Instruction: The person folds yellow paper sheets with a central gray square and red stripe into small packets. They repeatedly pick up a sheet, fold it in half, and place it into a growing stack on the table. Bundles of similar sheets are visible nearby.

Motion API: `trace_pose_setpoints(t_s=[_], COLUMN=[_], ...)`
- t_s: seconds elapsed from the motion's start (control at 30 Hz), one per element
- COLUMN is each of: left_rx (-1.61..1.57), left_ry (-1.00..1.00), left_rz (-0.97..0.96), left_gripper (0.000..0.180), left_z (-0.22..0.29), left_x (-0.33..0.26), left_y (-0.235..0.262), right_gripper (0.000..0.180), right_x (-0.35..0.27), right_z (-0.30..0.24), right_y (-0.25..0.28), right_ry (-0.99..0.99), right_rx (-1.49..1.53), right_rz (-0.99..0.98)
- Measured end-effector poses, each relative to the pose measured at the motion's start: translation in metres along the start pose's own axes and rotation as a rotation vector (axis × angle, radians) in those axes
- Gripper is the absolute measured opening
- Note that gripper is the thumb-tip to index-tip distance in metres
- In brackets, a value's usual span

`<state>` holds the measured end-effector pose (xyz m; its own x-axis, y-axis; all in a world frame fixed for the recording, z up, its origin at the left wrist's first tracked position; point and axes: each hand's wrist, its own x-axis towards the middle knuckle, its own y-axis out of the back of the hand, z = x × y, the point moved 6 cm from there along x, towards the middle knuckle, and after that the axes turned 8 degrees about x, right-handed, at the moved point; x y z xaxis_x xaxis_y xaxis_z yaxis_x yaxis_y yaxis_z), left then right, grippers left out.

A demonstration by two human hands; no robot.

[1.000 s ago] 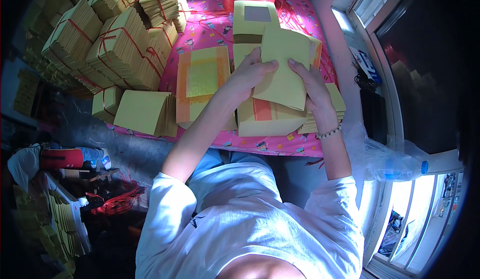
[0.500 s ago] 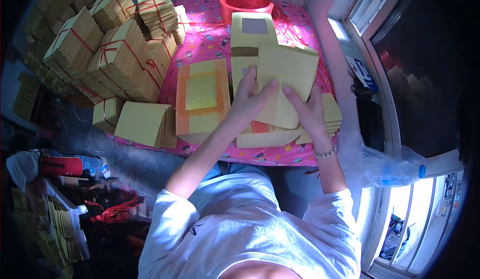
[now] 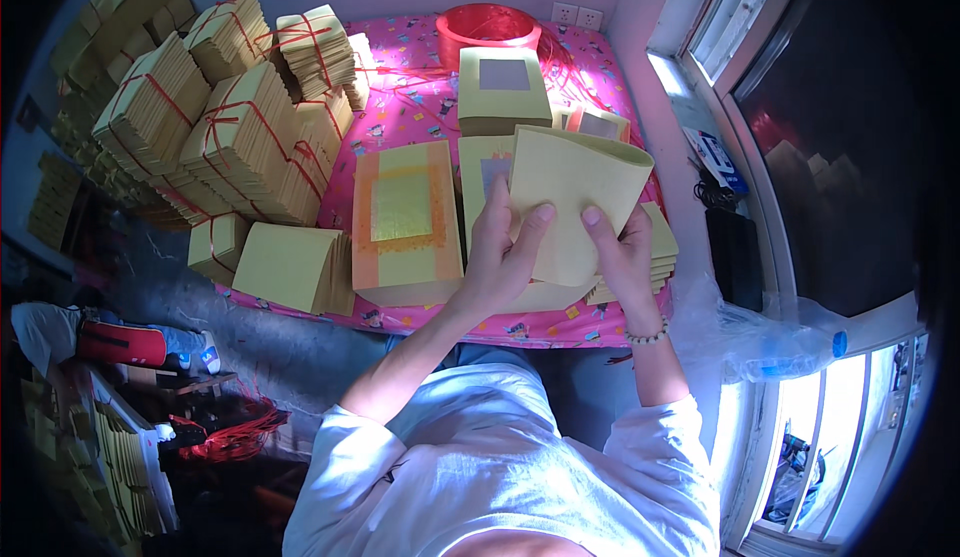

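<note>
Both hands hold up a folded sheaf of plain yellow paper (image 3: 575,192) over a table with a pink patterned cloth (image 3: 410,107). My left hand (image 3: 505,247) grips its lower left edge, thumb on the front. My right hand (image 3: 622,257), a bead bracelet on its wrist, grips the lower right edge. To the left of the hands lies a stack of yellow sheets with an orange border and a gold foil square (image 3: 405,222). Another stack with a silver square (image 3: 503,87) sits beyond the sheaf. Partly hidden yellow stacks lie below the hands.
Bundles of yellow paper tied with red string (image 3: 240,122) are piled at the table's left. A red basin (image 3: 488,25) stands at the far edge. Loose yellow stacks (image 3: 285,267) hang at the near left corner. A window sill with a clear plastic bag (image 3: 760,342) runs on the right.
The sheaf has been lifted and turned more upright between the hands, which have drawn nearer to me. The stack with the gold square now lies uncovered.
</note>
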<state>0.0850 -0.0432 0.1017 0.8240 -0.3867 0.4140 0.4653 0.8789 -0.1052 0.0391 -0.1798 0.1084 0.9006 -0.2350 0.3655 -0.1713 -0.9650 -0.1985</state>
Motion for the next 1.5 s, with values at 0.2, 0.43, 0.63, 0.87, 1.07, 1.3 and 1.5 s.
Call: trace_pose_setpoints(t_s=[0.2, 0.43, 0.63, 0.87, 1.07, 1.3, 1.5], left_rx=[-0.068, -0.174, -0.19, -0.19, -0.189, -0.158, -0.133], left_ry=[-0.004, 0.149, 0.216, 0.276, 0.322, 0.3, 0.253], left_rz=[0.015, -0.023, -0.102, -0.087, -0.123, -0.121, -0.128], left_gripper=[0.035, 0.04, 0.043, 0.043, 0.044, 0.042, 0.038], left_z=[-0.002, -0.001, -0.004, -0.005, -0.015, -0.015, -0.011], left_x=[0.004, 0.004, 0.0, 0.0, 0.0, 0.005, 0.013], left_y=[0.002, 0.005, 0.005, 0.012, 0.013, 0.012, 0.01], right_gripper=[0.023, 0.017, 0.01, 0.021, 0.031, 0.031, 0.03], right_x=[0.002, 0.01, 0.017, 0.003, -0.006, -0.015, -0.02], right_z=[0.001, -0.006, -0.005, -0.006, 0.007, 0.012, 0.018], right_y=[0.0, 0.005, 0.03, 0.016, 0.021, 0.021, 0.026], right_ry=[-0.056, 0.006, 0.027, -0.202, -0.237, -0.329, -0.429], right_rx=[-0.048, 0.039, 0.058, 0.059, 0.009, -0.147, -0.148], right_rz=[0.034, 0.091, 0.109, 0.022, -0.042, -0.098, -0.115])
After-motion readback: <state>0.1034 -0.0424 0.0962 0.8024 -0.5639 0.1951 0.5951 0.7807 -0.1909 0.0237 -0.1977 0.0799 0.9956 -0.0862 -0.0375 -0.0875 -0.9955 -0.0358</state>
